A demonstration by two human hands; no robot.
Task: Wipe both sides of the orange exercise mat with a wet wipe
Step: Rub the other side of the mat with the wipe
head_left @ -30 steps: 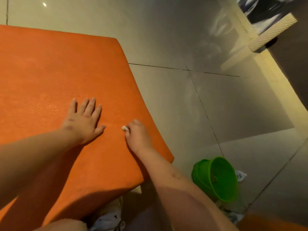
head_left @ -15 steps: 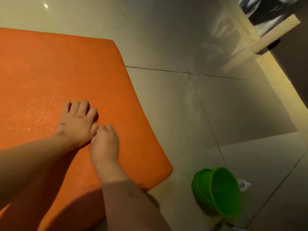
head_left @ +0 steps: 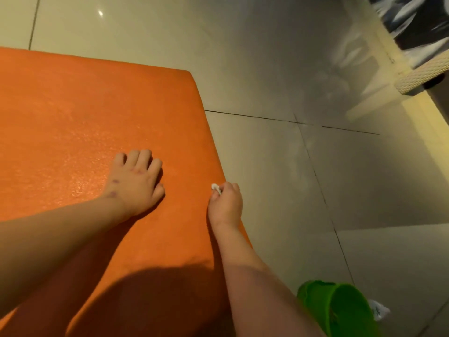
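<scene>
**Wipe held at the mat's right edge**

The person's left hand (head_left: pixel 136 182) lies palm-down on the orange mat (head_left: pixel 73 113). Its fingers are loosely spread, pressing the surface and holding nothing. Off to the right of those fingers, the right hand (head_left: pixel 226 203) sits at the mat's edge, fingers curled tight round a small white wet wipe (head_left: pixel 215 188). A wad of it pokes out on the thumb side. The mat spreads ahead and to the left of both hands' fingertips, over the tiled floor (head_left: pixel 267 69). Well behind the right fingers, by the forearm, sits a green bucket (head_left: pixel 340 310).
</scene>
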